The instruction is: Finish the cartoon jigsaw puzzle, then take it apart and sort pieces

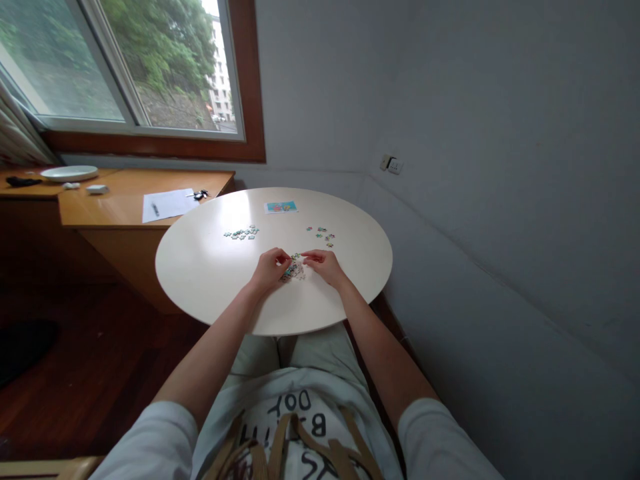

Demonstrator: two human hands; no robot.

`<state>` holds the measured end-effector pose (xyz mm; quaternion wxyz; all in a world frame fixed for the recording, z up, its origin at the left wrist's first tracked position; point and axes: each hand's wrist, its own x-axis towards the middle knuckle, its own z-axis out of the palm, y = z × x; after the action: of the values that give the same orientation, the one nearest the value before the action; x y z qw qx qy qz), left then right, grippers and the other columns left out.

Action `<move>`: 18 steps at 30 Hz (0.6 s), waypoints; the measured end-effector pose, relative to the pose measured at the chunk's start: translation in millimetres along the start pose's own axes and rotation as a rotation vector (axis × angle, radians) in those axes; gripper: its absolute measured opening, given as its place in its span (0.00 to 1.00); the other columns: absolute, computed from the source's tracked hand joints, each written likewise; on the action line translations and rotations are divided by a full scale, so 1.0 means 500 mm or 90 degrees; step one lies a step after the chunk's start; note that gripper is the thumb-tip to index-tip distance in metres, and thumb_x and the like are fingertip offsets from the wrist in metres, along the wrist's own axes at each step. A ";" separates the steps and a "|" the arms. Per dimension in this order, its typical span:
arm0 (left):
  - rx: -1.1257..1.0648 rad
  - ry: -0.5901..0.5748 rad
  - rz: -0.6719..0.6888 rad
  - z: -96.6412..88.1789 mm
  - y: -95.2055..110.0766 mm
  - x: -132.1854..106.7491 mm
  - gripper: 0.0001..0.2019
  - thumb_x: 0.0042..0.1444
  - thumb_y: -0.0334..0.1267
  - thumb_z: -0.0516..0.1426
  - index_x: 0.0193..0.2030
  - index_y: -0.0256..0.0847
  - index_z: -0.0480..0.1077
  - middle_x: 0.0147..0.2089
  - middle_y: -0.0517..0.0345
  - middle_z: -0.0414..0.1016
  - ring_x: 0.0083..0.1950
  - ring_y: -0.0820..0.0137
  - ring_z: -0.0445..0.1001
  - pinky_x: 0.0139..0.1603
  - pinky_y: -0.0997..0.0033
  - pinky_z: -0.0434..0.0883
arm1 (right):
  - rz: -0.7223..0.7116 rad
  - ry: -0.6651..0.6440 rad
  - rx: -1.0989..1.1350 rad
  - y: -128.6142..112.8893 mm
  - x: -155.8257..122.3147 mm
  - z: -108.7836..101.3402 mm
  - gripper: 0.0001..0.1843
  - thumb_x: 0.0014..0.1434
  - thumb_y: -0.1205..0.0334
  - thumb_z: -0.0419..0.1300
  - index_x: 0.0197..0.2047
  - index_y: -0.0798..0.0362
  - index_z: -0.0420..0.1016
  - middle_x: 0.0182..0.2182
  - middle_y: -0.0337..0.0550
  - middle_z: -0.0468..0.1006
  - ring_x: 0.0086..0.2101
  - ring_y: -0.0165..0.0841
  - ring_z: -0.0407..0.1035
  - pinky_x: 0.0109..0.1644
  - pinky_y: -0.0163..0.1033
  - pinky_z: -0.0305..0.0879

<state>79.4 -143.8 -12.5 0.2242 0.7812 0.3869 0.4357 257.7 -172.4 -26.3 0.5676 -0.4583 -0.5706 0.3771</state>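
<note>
A small heap of jigsaw puzzle pieces (pixel 295 270) lies on the round white table (pixel 215 280) between my hands. My left hand (pixel 271 268) is at the heap's left side, fingers curled and pinched on what seems to be a puzzle piece, mostly hidden. Over the heap's right edge, my right hand (pixel 326 265) has its index finger stretched out and a gap below it, with nothing visible in it. A greenish puzzle piece (pixel 297 256) shows between the fingertips of both hands. Farther off are a left group of puzzle pieces (pixel 243 233) and a scattered right group (pixel 320 235).
A colourful picture card (pixel 281 207) lies at the table's far side. On the wooden desk (pixel 120 213) at left are a paper sheet (pixel 167 205), keys (pixel 201 195), a small white box (pixel 97 189) and a white plate (pixel 70 173). A grey wall (pixel 475 200) borders the right.
</note>
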 end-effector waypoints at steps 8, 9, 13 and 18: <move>-0.018 0.003 0.006 0.000 0.000 0.000 0.03 0.46 0.33 0.56 0.24 0.39 0.70 0.26 0.59 0.70 0.29 0.72 0.68 0.34 0.70 0.67 | 0.003 -0.005 -0.003 -0.002 0.000 -0.001 0.12 0.41 0.64 0.64 0.33 0.52 0.80 0.25 0.39 0.78 0.29 0.30 0.71 0.38 0.37 0.67; -0.018 0.003 0.005 0.000 0.000 -0.001 0.03 0.46 0.33 0.56 0.24 0.39 0.70 0.26 0.59 0.70 0.29 0.72 0.68 0.34 0.70 0.67 | 0.004 -0.006 -0.004 -0.001 0.000 -0.001 0.12 0.42 0.63 0.64 0.33 0.52 0.80 0.25 0.39 0.78 0.29 0.30 0.71 0.37 0.37 0.67; -0.020 0.004 0.002 -0.001 0.001 -0.001 0.03 0.46 0.33 0.56 0.24 0.39 0.70 0.26 0.59 0.70 0.29 0.72 0.68 0.34 0.70 0.68 | 0.004 -0.006 -0.002 0.003 0.002 -0.001 0.12 0.41 0.63 0.64 0.33 0.53 0.80 0.25 0.39 0.78 0.28 0.29 0.71 0.36 0.37 0.66; -0.025 0.002 -0.001 -0.002 0.003 -0.001 0.03 0.46 0.33 0.57 0.24 0.39 0.70 0.26 0.59 0.70 0.29 0.72 0.68 0.34 0.69 0.68 | -0.001 -0.007 -0.003 0.003 0.002 0.000 0.12 0.42 0.63 0.64 0.33 0.53 0.79 0.24 0.39 0.78 0.28 0.29 0.70 0.36 0.36 0.66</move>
<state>79.1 -145.1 -11.4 0.2393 0.7758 0.3790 0.4440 258.1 -171.3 -27.2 0.5637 -0.4569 -0.5749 0.3782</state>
